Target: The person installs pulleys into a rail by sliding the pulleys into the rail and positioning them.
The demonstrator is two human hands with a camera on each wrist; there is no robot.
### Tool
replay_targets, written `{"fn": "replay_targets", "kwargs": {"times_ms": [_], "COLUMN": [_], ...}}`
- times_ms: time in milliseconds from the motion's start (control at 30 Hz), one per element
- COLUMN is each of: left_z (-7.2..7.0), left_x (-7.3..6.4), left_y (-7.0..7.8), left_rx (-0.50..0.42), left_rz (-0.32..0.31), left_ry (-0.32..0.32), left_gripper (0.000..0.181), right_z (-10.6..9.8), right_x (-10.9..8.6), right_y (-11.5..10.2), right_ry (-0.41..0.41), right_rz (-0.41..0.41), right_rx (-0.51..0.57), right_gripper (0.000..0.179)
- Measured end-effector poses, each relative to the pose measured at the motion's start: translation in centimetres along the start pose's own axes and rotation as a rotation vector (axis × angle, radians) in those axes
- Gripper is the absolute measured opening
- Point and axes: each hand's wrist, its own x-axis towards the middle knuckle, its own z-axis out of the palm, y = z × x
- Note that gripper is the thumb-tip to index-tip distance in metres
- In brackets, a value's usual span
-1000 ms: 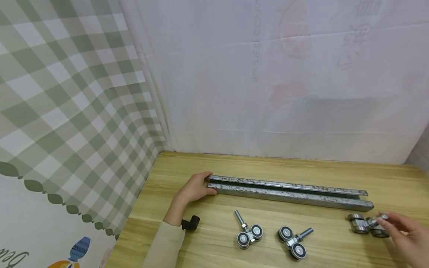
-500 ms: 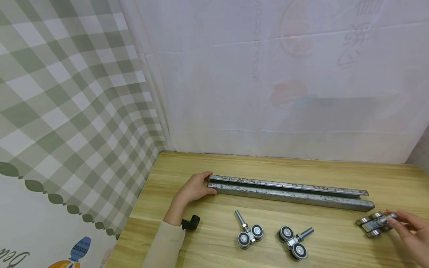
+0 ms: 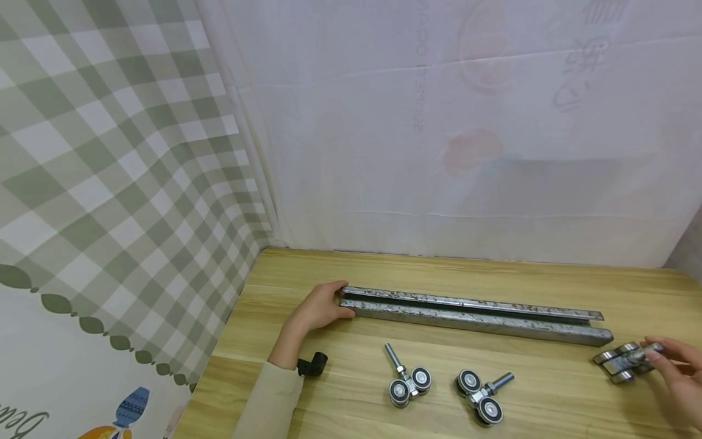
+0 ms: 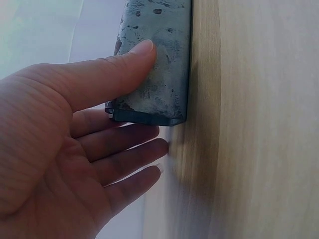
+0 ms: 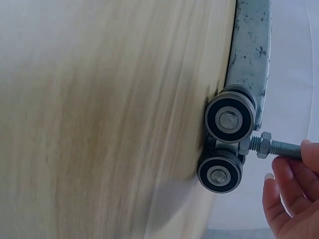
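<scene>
A scuffed steel channel rail (image 3: 471, 324) lies across the wooden table, slot upward. At its left end my left hand (image 3: 318, 310) grips it, thumb (image 4: 142, 52) on the near side; the lower fingers extend past the end in the left wrist view. My right hand (image 3: 682, 381) pinches the threaded bolt of a roller trolley (image 3: 616, 364) just off the rail's right end. In the right wrist view two bearing wheels (image 5: 228, 119) face the camera, with the bolt (image 5: 284, 149) pointing to the thumb and fingers. The upper wheel overlaps the rail end there.
Two more roller trolleys lie on the table in front of the rail, one left (image 3: 404, 384) and one right (image 3: 479, 399). A black strap piece (image 3: 314, 364) shows at the left wrist. White cloth (image 3: 384, 152) hangs behind, checked cloth (image 3: 126, 171) at the left.
My right hand has moved the trolley slightly right, away from the rail end, and turned it so its wheels sit differently. The left hand and the rail have stayed in place.
</scene>
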Motion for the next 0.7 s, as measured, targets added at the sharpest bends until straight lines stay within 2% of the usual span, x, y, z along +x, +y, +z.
{"fn": "replay_targets", "kwargs": {"times_ms": [133,333,567,700], "left_z": [0.0,0.0,0.0,0.1], "left_x": [0.0,0.1,0.1,0.1], "left_y": [0.0,0.0,0.0,0.0], "left_rx": [-0.012,-0.008,-0.007,-0.003], "left_rz": [-0.004,-0.008,-0.014,-0.027], "left_ry": [0.001,-0.005,-0.007,-0.006], "left_gripper": [0.078,0.078,0.078,0.078], "right_z": [-0.6,-2.1,-2.2,-2.2], "right_x": [0.1,0.2,0.3,0.9], "right_y": [1.2,5.9,8.1,9.1], "right_ry": [0.020,0.038,0.107,0.109], "right_rz": [0.043,0.116,0.060,0.017], "right_rx": [-0.090,-0.176,-0.217,-0.183], "right_gripper": [0.050,0.049,0.041,0.042]}}
